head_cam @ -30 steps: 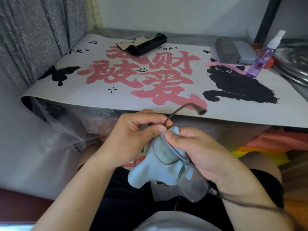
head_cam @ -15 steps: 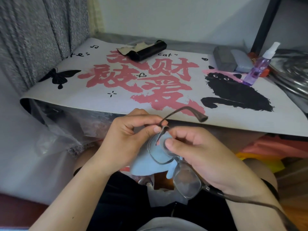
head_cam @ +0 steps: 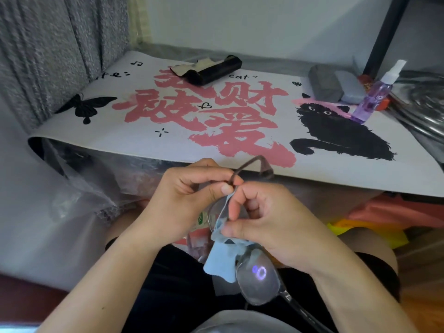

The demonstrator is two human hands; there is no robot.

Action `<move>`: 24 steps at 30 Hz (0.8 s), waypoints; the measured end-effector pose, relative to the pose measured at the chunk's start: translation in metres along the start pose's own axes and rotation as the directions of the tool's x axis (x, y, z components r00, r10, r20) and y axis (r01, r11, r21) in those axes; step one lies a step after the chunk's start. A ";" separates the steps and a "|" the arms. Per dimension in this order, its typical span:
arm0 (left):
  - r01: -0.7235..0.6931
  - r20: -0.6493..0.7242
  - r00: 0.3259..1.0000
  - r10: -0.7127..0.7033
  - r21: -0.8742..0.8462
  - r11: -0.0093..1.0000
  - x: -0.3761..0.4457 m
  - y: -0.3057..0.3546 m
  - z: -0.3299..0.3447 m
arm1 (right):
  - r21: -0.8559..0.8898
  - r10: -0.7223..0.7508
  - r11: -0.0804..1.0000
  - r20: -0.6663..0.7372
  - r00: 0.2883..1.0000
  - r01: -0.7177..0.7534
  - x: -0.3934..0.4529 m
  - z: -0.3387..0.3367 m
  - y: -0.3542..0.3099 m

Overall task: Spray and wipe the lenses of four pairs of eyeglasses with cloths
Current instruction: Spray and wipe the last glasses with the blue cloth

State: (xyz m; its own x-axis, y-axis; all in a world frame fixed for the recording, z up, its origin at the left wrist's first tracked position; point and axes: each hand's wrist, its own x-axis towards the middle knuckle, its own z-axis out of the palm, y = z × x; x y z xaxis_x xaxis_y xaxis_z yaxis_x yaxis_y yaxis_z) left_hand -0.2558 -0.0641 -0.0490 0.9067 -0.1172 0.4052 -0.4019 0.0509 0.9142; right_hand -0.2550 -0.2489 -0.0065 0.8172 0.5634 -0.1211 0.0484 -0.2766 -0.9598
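Beyond the hands, the desk mat (head_cam: 101, 138) carries big brush-style pink Chinese characters, among them 财 and 爱, with the small handwritten word "cat" near its far edge and a fragment that reads "te:" at its left, plus a black butterfly, music notes, a little heart and a black cat in a pink hat. The left hand (head_cam: 185, 200) curls its thumb and fingers around the far corner of the eyeglasses (head_cam: 258, 282), pinching the thin dark frame where the brown temple arm bends up and away toward the mat's near edge. The right hand (head_cam: 271, 227) pinches a soft, pale blue cloth (head_cam: 219, 260) over the lens nearest the left hand, thumb on one face and fingers curled on the other; the cloth's loose end hangs down below both hands. The other lens, clear and rounded, sticks out below the right hand and shows a small purple glint, and the second temple runs off toward the lower right. The glasses sit over the person's lap, short of the mat. Far beyond the right hand a clear purple spray bottle (head_cam: 374, 97) with a white nozzle stands beside two grey cases (head_cam: 336, 86); its label is too small to read. Straight ahead of the left hand lies an open black case (head_cam: 216, 68) with a beige cloth.
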 end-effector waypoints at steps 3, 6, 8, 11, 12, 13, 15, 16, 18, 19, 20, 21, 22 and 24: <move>-0.001 0.013 1.000 0.002 -0.068 0.998 0.002 0.003 -0.002 | 0.032 -0.055 0.998 0.037 0.998 0.053 0.000 0.000 0.000; 0.010 0.036 0.999 -0.006 -0.127 0.992 0.002 0.007 -0.006 | 0.177 -0.091 0.983 0.196 0.976 0.056 -0.002 -0.006 -0.001; 0.027 0.044 0.999 -0.021 -0.123 0.992 0.001 0.008 -0.006 | 0.246 -0.053 0.969 0.305 0.951 -0.025 -0.002 -0.012 -0.001; 0.043 0.067 0.997 -0.035 -0.116 0.992 0.001 0.008 -0.001 | 0.138 0.001 0.989 0.323 0.946 -0.048 0.003 -0.014 -0.001; 0.038 0.078 0.996 -0.029 -0.109 0.993 0.001 0.008 0.000 | 0.089 0.009 0.995 0.307 0.952 -0.038 0.004 -0.013 -0.001; 0.040 0.075 0.997 -0.032 -0.112 0.993 0.000 0.007 0.001 | 0.061 0.013 0.998 0.287 0.958 -0.032 0.004 -0.012 -0.002; 0.072 0.033 0.997 -0.068 -0.151 0.986 0.001 0.004 0.002 | 0.063 0.027 0.997 0.234 0.972 -0.043 0.002 -0.007 -0.003; 0.082 0.015 0.997 -0.080 -0.159 0.984 0.001 0.003 0.002 | 0.055 0.029 0.998 0.193 0.981 -0.040 0.001 -0.005 -0.003; 0.085 0.012 0.996 -0.084 -0.160 0.983 0.000 0.002 0.003 | -0.024 0.005 1.000 0.066 0.998 -0.003 -0.001 0.000 0.001; 0.085 0.018 0.996 -0.083 -0.164 0.983 0.000 0.003 0.004 | -0.059 -0.007 0.998 0.006 1.000 0.008 -0.001 0.002 0.003; 0.081 0.024 0.997 -0.078 -0.161 0.984 0.000 0.005 0.005 | -0.045 -0.003 0.999 -0.029 1.000 0.001 -0.002 0.003 0.003; 0.071 0.032 0.997 -0.067 -0.150 0.986 0.000 0.007 0.005 | 0.015 0.028 1.000 -0.022 0.999 -0.028 -0.001 0.003 0.003; 0.059 0.044 0.998 -0.053 -0.137 0.989 0.000 0.009 0.005 | 0.097 0.062 0.993 0.024 0.998 -0.064 -0.001 0.002 0.004; 0.028 0.073 0.997 -0.019 -0.123 0.992 0.000 0.014 0.004 | 0.277 0.112 0.947 0.182 0.977 -0.161 0.001 -0.004 0.009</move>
State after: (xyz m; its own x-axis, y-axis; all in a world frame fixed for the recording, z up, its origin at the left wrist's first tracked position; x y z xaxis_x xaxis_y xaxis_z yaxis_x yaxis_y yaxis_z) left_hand -0.2621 -0.0679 -0.0368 0.9024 -0.1899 0.3869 -0.3581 0.1690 0.9183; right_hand -0.2511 -0.2542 -0.0143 0.6992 0.6610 -0.2723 -0.2443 -0.1371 -0.9600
